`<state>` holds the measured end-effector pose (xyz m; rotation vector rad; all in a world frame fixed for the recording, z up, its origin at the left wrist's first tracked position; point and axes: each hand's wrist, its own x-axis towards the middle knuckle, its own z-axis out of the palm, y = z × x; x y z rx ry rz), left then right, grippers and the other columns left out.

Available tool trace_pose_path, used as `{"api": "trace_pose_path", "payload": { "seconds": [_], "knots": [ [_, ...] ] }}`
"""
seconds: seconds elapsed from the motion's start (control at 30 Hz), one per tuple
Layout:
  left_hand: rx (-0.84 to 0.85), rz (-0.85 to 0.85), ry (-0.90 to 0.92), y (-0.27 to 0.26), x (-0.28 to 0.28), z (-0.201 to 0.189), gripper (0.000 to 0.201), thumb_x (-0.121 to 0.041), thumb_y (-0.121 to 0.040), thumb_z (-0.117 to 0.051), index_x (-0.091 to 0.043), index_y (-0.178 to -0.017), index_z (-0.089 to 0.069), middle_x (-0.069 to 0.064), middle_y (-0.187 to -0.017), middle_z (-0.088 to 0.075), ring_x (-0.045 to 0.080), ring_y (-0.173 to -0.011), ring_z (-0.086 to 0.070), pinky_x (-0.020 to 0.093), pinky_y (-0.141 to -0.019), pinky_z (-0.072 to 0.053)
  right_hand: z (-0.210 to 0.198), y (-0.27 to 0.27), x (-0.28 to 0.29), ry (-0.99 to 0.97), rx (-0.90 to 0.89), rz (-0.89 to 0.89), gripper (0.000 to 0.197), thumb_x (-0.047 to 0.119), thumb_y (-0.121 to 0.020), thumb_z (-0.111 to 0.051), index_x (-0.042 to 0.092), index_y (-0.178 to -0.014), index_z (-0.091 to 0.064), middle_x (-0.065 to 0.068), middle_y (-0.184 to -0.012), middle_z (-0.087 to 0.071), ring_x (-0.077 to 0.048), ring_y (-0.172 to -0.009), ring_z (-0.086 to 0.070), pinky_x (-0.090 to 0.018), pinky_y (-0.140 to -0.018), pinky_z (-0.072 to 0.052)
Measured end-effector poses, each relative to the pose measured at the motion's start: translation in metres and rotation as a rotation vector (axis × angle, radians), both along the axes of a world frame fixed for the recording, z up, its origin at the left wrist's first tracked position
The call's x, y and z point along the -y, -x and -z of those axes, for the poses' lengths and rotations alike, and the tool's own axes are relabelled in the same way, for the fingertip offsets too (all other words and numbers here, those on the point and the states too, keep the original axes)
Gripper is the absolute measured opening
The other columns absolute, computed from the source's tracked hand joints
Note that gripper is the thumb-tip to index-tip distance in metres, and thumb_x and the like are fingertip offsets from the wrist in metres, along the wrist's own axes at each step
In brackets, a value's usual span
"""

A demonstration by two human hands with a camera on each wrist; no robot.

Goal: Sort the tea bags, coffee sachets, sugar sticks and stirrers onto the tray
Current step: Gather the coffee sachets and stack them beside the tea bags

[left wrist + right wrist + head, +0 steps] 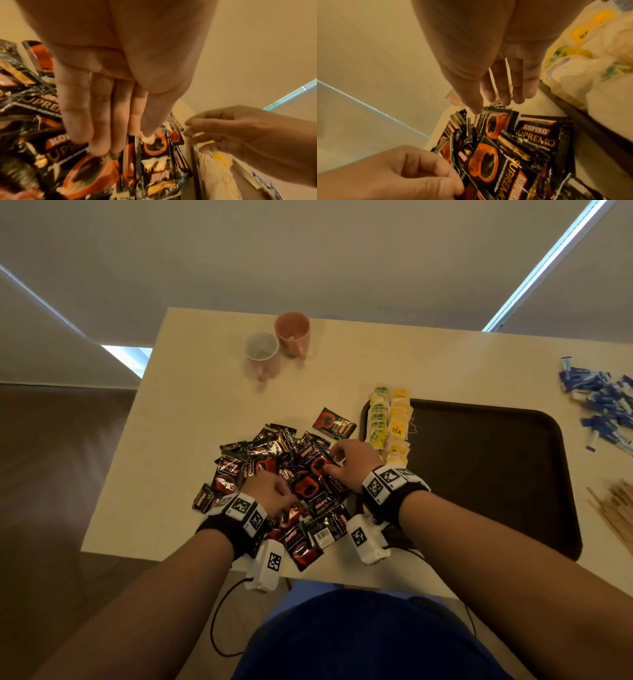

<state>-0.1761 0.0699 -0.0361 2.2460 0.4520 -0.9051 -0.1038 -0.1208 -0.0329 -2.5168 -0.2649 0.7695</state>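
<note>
The coffee sachets (274,470) are glossy, crinkled foil-like film; the tea bags (390,426) look like soft matt paper; the tray (493,474) is dark, matt plastic; the table (212,392) is smooth and pale; the stirrers (613,508) look wooden; the mugs (277,344) appear smooth ceramic.

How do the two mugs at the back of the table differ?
The left mug looks pale grey-white inside; the right mug is peach all over. The left mug sits nearer the person, the right mug farther back. Both are upright, look empty, and have pinkish handles facing the person.
</note>
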Motion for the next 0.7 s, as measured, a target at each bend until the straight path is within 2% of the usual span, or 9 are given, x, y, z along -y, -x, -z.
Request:
{"api": "trace_pose_path", "payload": {
  "seconds": [0.07,0.13,0.2,0.27,0.33,0.43,0.5,0.6,0.7],
  "knots": [
    [-0.049,0.05,0.062,0.002,0.002,0.005,0.009,-0.019,-0.093,-0.067,-0.017,-0.085,-0.071,0.004,-0.084,-0.074,0.019,-0.078,-0.073,0.032,-0.074,-0.061,0.006,0.001,-0.01,0.04,-0.012,-0.035,0.053,0.038,-0.085,-0.072,0.012,-0.129,-0.055,-0.005,-0.127,-0.059,-0.023,-0.116,-0.056,-0.034,-0.098,-0.048],
    [-0.074,0.082,0.131,0.003,0.004,0.009,0.009,-0.014,-0.095,-0.062,-0.017,-0.091,-0.07,0.006,-0.086,-0.073,0.02,-0.078,-0.072,0.033,-0.077,-0.061,0.014,0.0,-0.02,0.095,-0.017,-0.098,0.075,0.043,-0.08,-0.076,0.012,-0.139,-0.043,-0.008,-0.14,-0.047,-0.026,-0.128,-0.047,-0.039,-0.106,-0.043],
    [-0.074,0.14,0.132,-0.001,0.005,0.013,0.013,-0.015,-0.096,-0.059,-0.017,-0.102,-0.071,0.002,-0.088,-0.072,0.015,-0.078,-0.069,0.03,-0.079,-0.06,0.022,-0.003,-0.03,0.155,-0.023,-0.152,0.099,0.048,-0.072,-0.081,0.011,-0.147,-0.029,-0.01,-0.151,-0.034,-0.031,-0.137,-0.035,-0.046,-0.11,-0.039],
    [-0.071,0.142,0.114,-0.003,0.004,0.017,0.017,-0.019,-0.096,-0.059,-0.022,-0.107,-0.072,-0.002,-0.095,-0.071,0.017,-0.085,-0.07,0.032,-0.082,-0.059,0.029,-0.006,-0.039,0.192,-0.06,-0.183,0.12,0.047,-0.066,-0.085,0.011,-0.153,-0.011,-0.008,-0.159,-0.018,-0.035,-0.143,-0.024,-0.05,-0.112,-0.035],
    [-0.067,0.136,0.094,-0.004,0.003,0.019,0.018,-0.021,-0.096,-0.058,-0.026,-0.108,-0.071,-0.002,-0.103,-0.07,0.018,-0.09,-0.068,0.033,-0.085,-0.058,0.034,-0.008,-0.044,0.237,-0.072,-0.205,0.128,0.045,-0.064,-0.088,0.014,-0.154,-0.004,-0.004,-0.161,-0.012,-0.036,-0.144,-0.02,-0.052,-0.111,-0.036],
    [-0.037,0.127,0.111,-0.002,0.003,0.024,0.024,-0.022,-0.097,-0.056,-0.026,-0.118,-0.068,-0.003,-0.112,-0.069,0.012,-0.09,-0.066,0.027,-0.079,-0.055,0.037,-0.014,-0.047,0.28,-0.067,-0.243,0.126,0.039,-0.063,-0.09,0.015,-0.154,-0.006,-0.003,-0.159,-0.016,-0.038,-0.142,-0.021,-0.053,-0.108,-0.038],
    [-0.006,0.107,0.12,-0.001,0.005,0.025,0.027,-0.02,-0.097,-0.056,-0.024,-0.122,-0.066,-0.002,-0.116,-0.068,0.013,-0.092,-0.065,0.022,-0.076,-0.051,0.039,-0.018,-0.047,0.274,-0.067,-0.235,0.12,0.034,-0.063,-0.09,0.014,-0.152,-0.012,-0.005,-0.156,-0.023,-0.039,-0.14,-0.025,-0.052,-0.107,-0.039],
    [0.007,0.093,0.128,-0.002,0.007,0.027,0.029,-0.018,-0.096,-0.057,-0.021,-0.124,-0.066,-0.002,-0.118,-0.069,0.016,-0.102,-0.066,0.025,-0.087,-0.052,0.041,-0.019,-0.046,0.266,-0.088,-0.198,0.104,0.035,-0.062,-0.09,0.014,-0.143,-0.028,-0.007,-0.145,-0.037,-0.036,-0.134,-0.034,-0.051,-0.104,-0.042],
    [0.003,0.07,0.127,-0.002,0.008,0.028,0.028,-0.017,-0.095,-0.058,-0.02,-0.123,-0.066,-0.003,-0.113,-0.069,0.014,-0.103,-0.065,0.028,-0.093,-0.052,0.041,-0.018,-0.045,0.26,-0.101,-0.159,0.08,0.042,-0.064,-0.087,0.018,-0.126,-0.042,-0.006,-0.127,-0.051,-0.031,-0.123,-0.046,-0.047,-0.096,-0.045]
  ]
}}
